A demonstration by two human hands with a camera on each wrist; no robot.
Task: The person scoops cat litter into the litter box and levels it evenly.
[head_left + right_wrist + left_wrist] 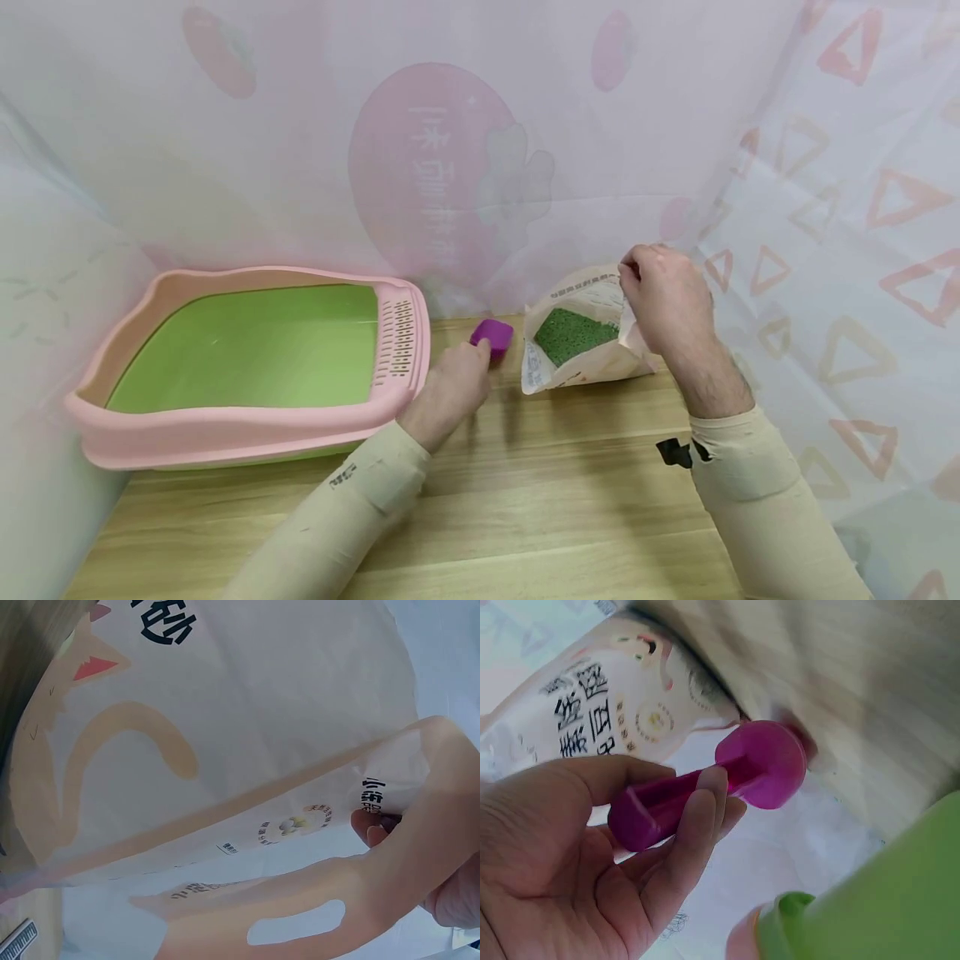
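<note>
My left hand holds a purple scoop by its handle, between the litter tray and the bag. In the left wrist view, the thumb and fingers wrap the grooved handle of the scoop, its rounded head pointing away from the palm. My right hand pinches the top right edge of a paper-like litter bag. The bag's mouth gapes, and green pellets show inside. In the right wrist view, fingertips grip the bag's side near a cut-out handle hole.
A litter tray with a pink rim and green inside stands to the left, its slotted panel facing the scoop. Everything stands on a wooden surface. A printed sheet rises behind, and another patterned sheet borders the right.
</note>
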